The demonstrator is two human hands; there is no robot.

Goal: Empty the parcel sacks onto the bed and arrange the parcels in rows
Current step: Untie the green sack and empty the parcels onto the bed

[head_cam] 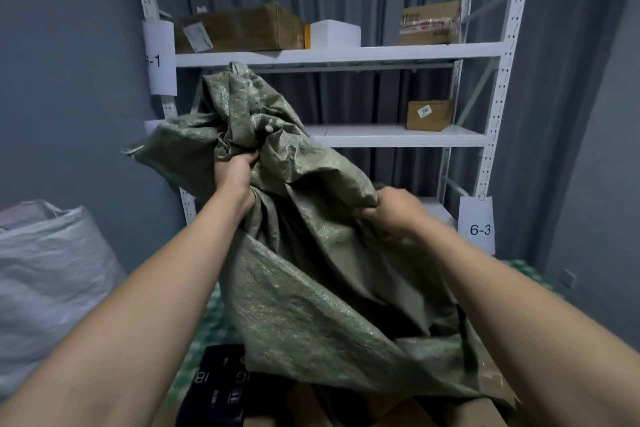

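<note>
Both arms reach forward and up, forearms bare. The left hand (235,177) is the higher one, wrist bent, its fingers (247,158) curled tightly into a bunched fold near the top of the green sack (311,270). The right hand (391,215) sits lower and to the right, knuckles up, fingers clenched on a gathered edge of the same cloth.

The green sack hangs crumpled between the two hands, one corner pointing up in front of the top board of the shelf rack (346,54). Its wide lower part drapes down over the brown parcels (398,409) at the bottom edge. A black parcel (214,388) lies just left of the sack's hem, on the bed (202,326) with its green checked cover.

The rack stands close behind the sack, with a few boxes (239,28) on its boards and paper labels (476,225) on its posts. A full white sack (52,270) stands at the left, near the left forearm but apart from it. Grey wall closes the left side and a grey curtain (571,80) hangs behind and to the right of the rack.
</note>
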